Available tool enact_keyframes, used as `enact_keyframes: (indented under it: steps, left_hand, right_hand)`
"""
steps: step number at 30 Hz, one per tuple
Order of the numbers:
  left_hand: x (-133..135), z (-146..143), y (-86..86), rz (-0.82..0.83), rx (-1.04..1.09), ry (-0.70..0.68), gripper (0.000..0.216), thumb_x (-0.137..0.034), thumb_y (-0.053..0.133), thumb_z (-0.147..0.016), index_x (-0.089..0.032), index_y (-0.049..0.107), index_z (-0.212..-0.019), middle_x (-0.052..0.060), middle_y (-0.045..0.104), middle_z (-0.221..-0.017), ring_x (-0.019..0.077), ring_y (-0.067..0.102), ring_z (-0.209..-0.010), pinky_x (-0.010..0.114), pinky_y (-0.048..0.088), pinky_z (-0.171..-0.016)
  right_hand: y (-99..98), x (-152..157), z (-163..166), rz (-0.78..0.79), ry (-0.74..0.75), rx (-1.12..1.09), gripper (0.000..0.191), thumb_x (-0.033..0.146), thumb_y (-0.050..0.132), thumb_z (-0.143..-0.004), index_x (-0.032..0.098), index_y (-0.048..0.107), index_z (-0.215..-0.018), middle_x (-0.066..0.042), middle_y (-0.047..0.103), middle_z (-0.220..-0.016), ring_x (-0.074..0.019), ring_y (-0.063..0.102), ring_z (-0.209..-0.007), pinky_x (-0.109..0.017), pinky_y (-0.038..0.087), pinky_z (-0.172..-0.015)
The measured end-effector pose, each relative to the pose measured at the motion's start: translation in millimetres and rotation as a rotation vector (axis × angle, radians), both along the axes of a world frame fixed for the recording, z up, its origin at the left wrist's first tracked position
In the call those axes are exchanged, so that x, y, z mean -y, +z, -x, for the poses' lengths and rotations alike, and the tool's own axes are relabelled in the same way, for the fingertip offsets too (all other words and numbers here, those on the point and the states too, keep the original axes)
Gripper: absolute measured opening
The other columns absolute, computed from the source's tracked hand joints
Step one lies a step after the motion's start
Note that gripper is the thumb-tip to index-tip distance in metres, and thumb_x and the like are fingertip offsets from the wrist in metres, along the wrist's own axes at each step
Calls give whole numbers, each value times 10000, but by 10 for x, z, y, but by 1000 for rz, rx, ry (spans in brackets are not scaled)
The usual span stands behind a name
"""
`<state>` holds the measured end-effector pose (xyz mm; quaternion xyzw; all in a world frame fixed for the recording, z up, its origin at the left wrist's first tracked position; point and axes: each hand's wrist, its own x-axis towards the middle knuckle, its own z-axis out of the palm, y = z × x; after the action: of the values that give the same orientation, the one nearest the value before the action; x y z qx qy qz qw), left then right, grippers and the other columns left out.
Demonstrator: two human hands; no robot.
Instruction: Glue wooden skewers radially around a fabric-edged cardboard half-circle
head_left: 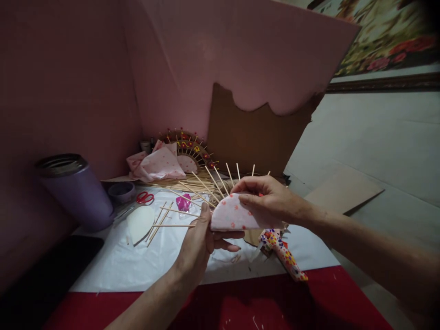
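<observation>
A half-circle piece point(233, 216) covered in white-pink fabric with small red flowers is held up over the table. Thin wooden sticks point(222, 181) fan out from its curved edge. My left hand point(202, 238) grips its left end, thumb on the front and fingers beneath. At the top right of the curve, my right hand point(264, 195) pinches the edge between thumb and fingers. Below on the table lies a flower-patterned glue gun point(283, 256). The sticks' inner ends are hidden by the fabric piece, and my right hand covers part of its right side.
Left stand a purple tumbler point(77, 192) and a small bowl point(121, 192). Red scissors point(145, 197), a white cut piece point(140, 224), loose sticks point(160, 224) and a magenta packet point(184, 202) lie nearby. Behind are pink fabric point(158, 162), a decorated fan shape point(192, 146) and leaning cardboard point(254, 133).
</observation>
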<state>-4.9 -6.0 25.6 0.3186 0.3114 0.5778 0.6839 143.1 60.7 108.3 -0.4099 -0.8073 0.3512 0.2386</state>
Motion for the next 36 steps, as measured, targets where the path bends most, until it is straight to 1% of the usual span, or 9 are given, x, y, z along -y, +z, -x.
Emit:
enact_keyframes:
  steps: [6,11,14,23,25,28,33,36]
  left_hand:
    - [-1,17,-26,-30,10,-3,614,-585,337,-821,-63,622,-973,204,699,-896,282,678,-743,318,545,-527]
    - [-5,8,2,-4,-6,14,612,-570,319,-836,-49,604,-983,208,698,-884,279,677,-744,316,540,-523]
    - [-1,2,9,-3,-8,14,616,-574,329,-830,-48,615,-974,207,696,-894,279,679,-746,313,540,-519]
    - [14,-4,19,-6,7,36,563,-551,368,-829,-66,627,-951,184,703,-863,287,679,-759,337,553,-535]
    - [14,-7,21,-4,-6,35,540,-524,368,-842,-64,621,-964,190,699,-879,291,679,-759,336,553,-533]
    - [6,-11,13,-12,-26,34,445,-451,415,-849,-74,623,-964,174,695,-889,290,682,-751,316,549,-508]
    - [-30,-7,-21,-34,-61,19,258,-313,587,-779,-87,643,-891,127,697,-811,271,683,-730,279,540,-494]
    - [-41,3,-45,-20,-56,7,218,-265,620,-753,-98,647,-890,125,701,-832,271,682,-744,278,535,-499]
  right_hand:
    - [6,8,-5,-6,-3,27,112,194,541,-736,174,631,-800,-3,580,-701,-125,490,-616,-240,397,-545]
    - [-21,9,-8,-32,-1,33,117,191,535,-742,168,631,-803,-3,574,-691,-125,486,-614,-241,397,-552]
    - [-38,8,-4,-83,-3,47,123,183,528,-746,173,636,-803,-1,582,-686,-127,491,-613,-238,395,-543]
    - [-54,58,14,-263,-20,139,139,156,516,-752,192,646,-786,0,628,-701,-141,530,-634,-259,409,-588]
    - [-55,65,20,-297,-37,174,136,151,520,-753,193,645,-782,-4,640,-712,-142,540,-635,-262,410,-592]
    - [-53,69,32,-329,-56,215,132,143,526,-755,186,646,-791,-14,652,-742,-143,551,-649,-263,408,-603]
    - [-52,66,28,-421,-32,240,141,138,537,-759,175,654,-828,-27,659,-788,-145,556,-703,-261,402,-633]
    - [-71,63,10,-463,-20,243,147,128,543,-759,165,656,-845,-28,661,-795,-140,551,-711,-256,391,-637]
